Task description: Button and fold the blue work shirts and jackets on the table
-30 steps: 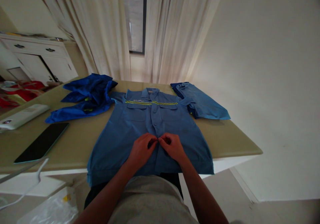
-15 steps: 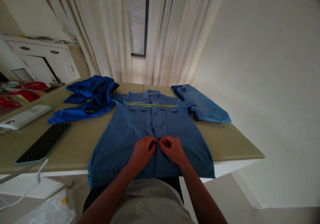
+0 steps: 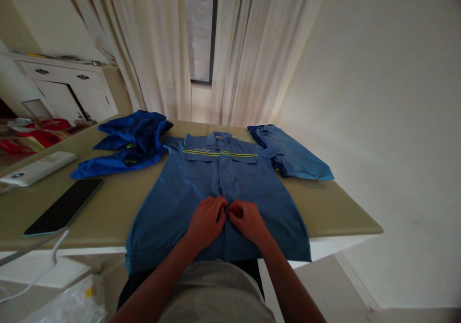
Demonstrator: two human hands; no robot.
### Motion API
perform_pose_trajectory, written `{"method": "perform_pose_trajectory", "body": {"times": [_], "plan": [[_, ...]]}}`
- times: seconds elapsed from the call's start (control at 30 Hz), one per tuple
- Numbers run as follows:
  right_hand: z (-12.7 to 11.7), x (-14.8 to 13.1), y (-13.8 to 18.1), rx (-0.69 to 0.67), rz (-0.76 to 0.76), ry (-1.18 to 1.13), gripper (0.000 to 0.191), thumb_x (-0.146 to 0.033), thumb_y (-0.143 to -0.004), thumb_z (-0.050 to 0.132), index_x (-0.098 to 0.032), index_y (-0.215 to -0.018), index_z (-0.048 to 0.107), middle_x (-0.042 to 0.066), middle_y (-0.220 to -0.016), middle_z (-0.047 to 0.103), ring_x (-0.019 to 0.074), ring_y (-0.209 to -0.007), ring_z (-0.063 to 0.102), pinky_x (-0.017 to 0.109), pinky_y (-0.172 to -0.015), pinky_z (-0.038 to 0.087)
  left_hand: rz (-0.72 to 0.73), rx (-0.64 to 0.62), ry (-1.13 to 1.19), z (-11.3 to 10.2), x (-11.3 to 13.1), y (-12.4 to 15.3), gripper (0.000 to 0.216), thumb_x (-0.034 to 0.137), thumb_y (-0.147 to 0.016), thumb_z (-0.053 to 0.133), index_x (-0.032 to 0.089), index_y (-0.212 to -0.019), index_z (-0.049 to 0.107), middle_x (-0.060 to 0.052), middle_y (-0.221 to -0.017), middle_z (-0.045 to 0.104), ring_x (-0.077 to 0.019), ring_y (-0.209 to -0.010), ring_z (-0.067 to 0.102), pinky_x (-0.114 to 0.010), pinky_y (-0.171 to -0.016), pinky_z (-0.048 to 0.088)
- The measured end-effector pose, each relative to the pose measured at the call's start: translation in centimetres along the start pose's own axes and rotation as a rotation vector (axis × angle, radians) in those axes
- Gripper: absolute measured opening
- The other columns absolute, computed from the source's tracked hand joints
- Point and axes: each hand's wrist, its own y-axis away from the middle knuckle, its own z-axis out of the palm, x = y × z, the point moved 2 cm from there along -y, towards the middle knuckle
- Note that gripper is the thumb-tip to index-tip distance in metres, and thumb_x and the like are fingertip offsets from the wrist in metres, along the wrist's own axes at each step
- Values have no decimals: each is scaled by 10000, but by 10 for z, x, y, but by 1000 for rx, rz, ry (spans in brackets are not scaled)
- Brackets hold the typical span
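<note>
A blue work shirt (image 3: 201, 188) with a yellow-green chest stripe lies flat, front up, on the beige table (image 3: 324, 212), its hem hanging over the near edge. My left hand (image 3: 206, 221) and my right hand (image 3: 245, 221) meet at the shirt's button placket near the lower front. Both hands are curled, fingertips pinching the placket fabric between them. Whatever sits under the fingertips is hidden.
A crumpled darker blue garment (image 3: 126, 145) lies at the back left, a folded blue garment (image 3: 291, 155) at the back right. A black phone (image 3: 65, 207) and a white remote-like device (image 3: 36, 168) rest at the left. Curtains (image 3: 158, 49) hang behind; a white cabinet (image 3: 68, 85) stands at the left.
Both hands have shifted slightly toward me down the placket and closed tighter together. The shirt has barely moved.
</note>
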Motion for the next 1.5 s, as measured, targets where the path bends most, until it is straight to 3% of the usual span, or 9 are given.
{"method": "perform_pose_trajectory", "body": {"times": [0.27,0.57,0.8,1.03,1.13,1.2,1.3,1.37,1.5], "plan": [[1,-3,-2,16,19,14,76,-187,-842,698,-180,-891,756,11,-731,723,155,-652,645,253,-645,459,-140,-77,188,5,-14,-4,168,157,-940,571,235,-1063,654,-24,-964,707,-191,-907,663,-329,-858,508],[-2,2,-3,32,37,-77,86,-231,-880,668,-190,-869,742,15,-768,729,161,-680,648,264,-661,474,-81,-50,-51,4,-8,-5,134,197,-920,649,235,-1007,744,-46,-1061,673,-225,-1020,606,-388,-973,474],[-2,4,-1,65,36,-178,181,-349,-895,668,-176,-861,709,4,-725,691,143,-631,593,253,-602,442,7,-207,-281,-6,10,-15,94,197,-939,630,203,-1019,679,-66,-1071,675,-251,-1030,633,-389,-896,495],[-2,12,-3,133,88,-202,206,-365,-881,675,-172,-832,729,2,-697,690,154,-621,602,258,-589,455,255,-260,-483,-8,18,-29,179,182,-991,534,159,-1018,709,-114,-1025,698,-282,-998,653,-424,-872,501],[-5,10,-2,201,75,-151,280,-420,-942,611,-176,-907,744,36,-791,735,186,-706,667,291,-660,521,228,-303,-338,-14,9,-24,223,276,-1028,525,188,-986,725,-85,-1021,705,-249,-988,661,-387,-891,513],[-8,9,2,265,30,-47,321,-418,-975,571,-182,-1120,734,87,-1044,766,231,-939,713,348,-839,564,231,-349,-191,-22,1,-21,277,329,-1051,490,213,-1003,736,-68,-1063,709,-218,-1005,664,-357,-933,516],[-9,11,15,232,-19,256,513,-441,-975,597,-213,-1434,601,142,-1485,589,307,-1372,547,481,-1150,431,260,-363,-59,-39,-24,-18,367,400,-1082,409,264,-1278,687,-58,-1294,685,-192,-1176,639,-336,-1057,483],[-7,13,27,138,-6,445,594,-481,-985,593,-226,-1519,534,147,-1611,451,340,-1495,411,537,-1227,327,195,-261,-151,-50,-50,-17,470,487,-1074,393,281,-1453,579,-73,-1465,606,-228,-1339,560,-401,-1151,422],[-12,9,52,25,19,587,676,-565,-1015,522,-200,-1580,460,163,-1663,346,350,-1529,359,534,-1231,325,43,-133,-452,-49,-94,6,679,654,-1013,397,252,-1553,490,-129,-1647,410,-337,-1502,391,-564,-1218,303]]}}
